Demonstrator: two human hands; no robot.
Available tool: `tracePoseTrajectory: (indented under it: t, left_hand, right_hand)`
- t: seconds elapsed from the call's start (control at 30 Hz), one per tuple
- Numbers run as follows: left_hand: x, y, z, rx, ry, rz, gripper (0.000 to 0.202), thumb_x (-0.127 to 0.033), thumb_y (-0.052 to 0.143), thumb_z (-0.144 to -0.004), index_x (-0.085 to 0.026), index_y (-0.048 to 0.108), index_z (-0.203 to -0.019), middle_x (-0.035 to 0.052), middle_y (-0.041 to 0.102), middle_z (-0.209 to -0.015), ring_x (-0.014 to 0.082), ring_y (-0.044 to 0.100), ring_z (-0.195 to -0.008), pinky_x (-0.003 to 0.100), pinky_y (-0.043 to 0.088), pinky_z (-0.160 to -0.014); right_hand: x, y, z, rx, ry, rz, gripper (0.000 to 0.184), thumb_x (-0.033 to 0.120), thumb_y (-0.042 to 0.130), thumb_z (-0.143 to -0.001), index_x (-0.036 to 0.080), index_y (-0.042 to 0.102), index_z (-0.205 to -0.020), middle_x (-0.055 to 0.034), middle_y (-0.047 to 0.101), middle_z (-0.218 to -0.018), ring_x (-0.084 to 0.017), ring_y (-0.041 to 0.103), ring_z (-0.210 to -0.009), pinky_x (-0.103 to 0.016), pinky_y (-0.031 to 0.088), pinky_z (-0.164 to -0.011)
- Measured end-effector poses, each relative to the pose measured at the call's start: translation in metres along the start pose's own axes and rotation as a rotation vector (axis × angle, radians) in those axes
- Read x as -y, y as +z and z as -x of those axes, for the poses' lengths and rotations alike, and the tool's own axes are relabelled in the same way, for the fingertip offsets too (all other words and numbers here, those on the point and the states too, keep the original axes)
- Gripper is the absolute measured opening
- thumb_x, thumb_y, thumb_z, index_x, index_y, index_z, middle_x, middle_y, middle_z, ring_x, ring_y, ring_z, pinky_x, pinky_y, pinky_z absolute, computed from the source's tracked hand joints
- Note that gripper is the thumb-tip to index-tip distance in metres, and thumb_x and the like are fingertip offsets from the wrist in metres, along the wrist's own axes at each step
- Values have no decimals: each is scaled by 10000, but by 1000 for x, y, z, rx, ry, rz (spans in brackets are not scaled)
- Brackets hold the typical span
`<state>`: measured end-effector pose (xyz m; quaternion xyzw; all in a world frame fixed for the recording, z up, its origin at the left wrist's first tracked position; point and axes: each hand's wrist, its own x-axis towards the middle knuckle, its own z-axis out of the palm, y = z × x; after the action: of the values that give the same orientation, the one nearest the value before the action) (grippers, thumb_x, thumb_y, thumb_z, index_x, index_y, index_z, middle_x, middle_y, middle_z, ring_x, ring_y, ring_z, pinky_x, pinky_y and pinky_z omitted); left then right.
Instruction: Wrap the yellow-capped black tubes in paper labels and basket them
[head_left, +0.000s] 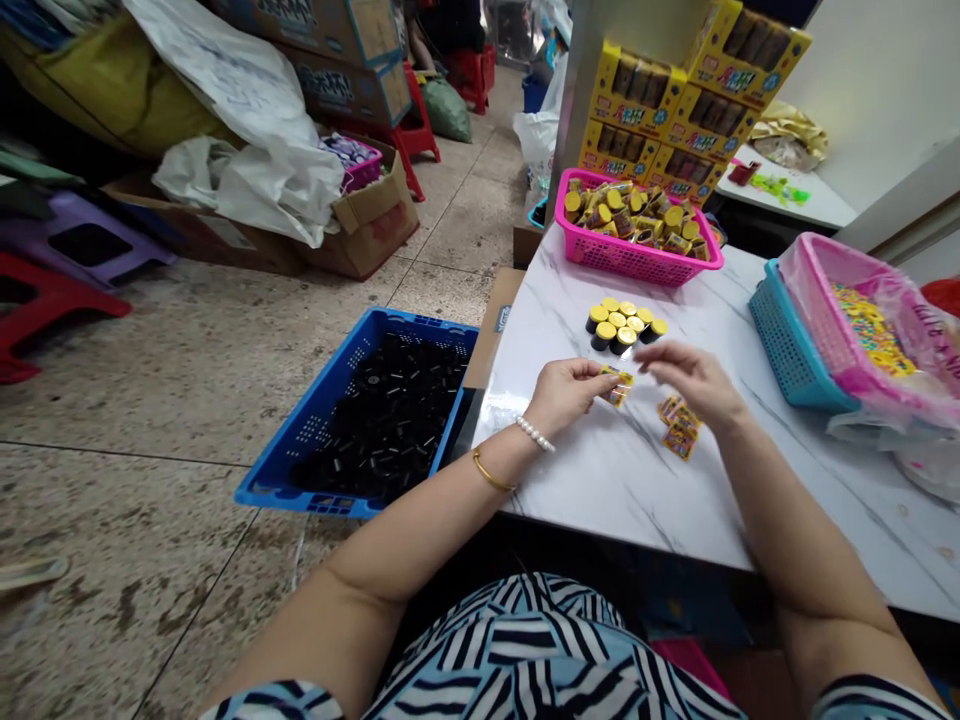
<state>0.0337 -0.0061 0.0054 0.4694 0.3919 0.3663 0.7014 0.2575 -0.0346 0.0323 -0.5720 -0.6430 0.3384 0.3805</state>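
Between the thumb and fingers of my left hand [568, 392] is a small yellow printed label [618, 386], held just above the marble-patterned table [555, 470]. My right hand [694, 378] hovers to its right, fingers apart and slightly curled, with nothing visible in them. Beneath the right hand lies a loose pile of similar printed labels [681, 438]. Beyond both hands, a cluster of small black canisters with yellow lids [621, 322] stands upright on the table.
A pink basket [637, 258] of yellow-lidded canisters is at the table's far side, before stacked yellow boxes [637, 88]. Teal [795, 350] and pink baskets [802, 262] stand right. On the left, a blue crate [285, 455] holds black pieces [382, 415].
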Motion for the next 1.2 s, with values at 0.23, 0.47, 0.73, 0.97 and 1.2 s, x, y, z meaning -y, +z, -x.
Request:
tracePoseTrajectory:
  t: [0.23,0.47,0.73,0.97,1.2]
  left_hand:
    - [3,-2,-5,178,-207,142,240,-328,849,-809,-90,821,-837,185,808,-1063,38,477,-575,177,230,-457]
    - [-6,-7,-11,167,-348,417,92,-150,766,-856,-89,820,-899,185,801,-1116,-1,429,-521,130,164,-399]
    - [-8,-6,-14,99,-388,569,49,-106,711,-917,-101,750,-889,51,730,-819,-12,431,-461,107,159,-360]
    - [-4,-7,-15,159,-361,578,46,-130,706,-938,-99,737,-923,63,729,-859,-18,411,-454,107,165,-354]
    - [-4,1,-9,111,-258,455,159,-237,803,-880,-88,748,-866,65,723,-844,4,419,-506,149,162,-386]
  right_hand:
    - [-48,-41,-74,-374,113,526,494,360,864,-680,197,773,-1138,-97,786,-1152,-264,720,-942,-463,567,-915]
    - [-35,-20,-36,-443,144,-64,338,356,823,-715,192,750,-1001,-47,767,-877,-201,710,-774,-399,623,-789]
    - [4,24,19,-210,64,-512,269,407,819,-835,257,778,-1055,-43,805,-1126,-242,771,-1082,-486,626,-1036]
    - [7,31,23,-306,29,-276,265,363,835,-834,237,777,-1059,-50,813,-1090,-250,783,-1049,-498,615,-1066]
    - [8,41,34,-284,-35,-206,287,335,829,-840,268,693,-1083,-37,796,-1093,-231,794,-970,-420,667,-932]
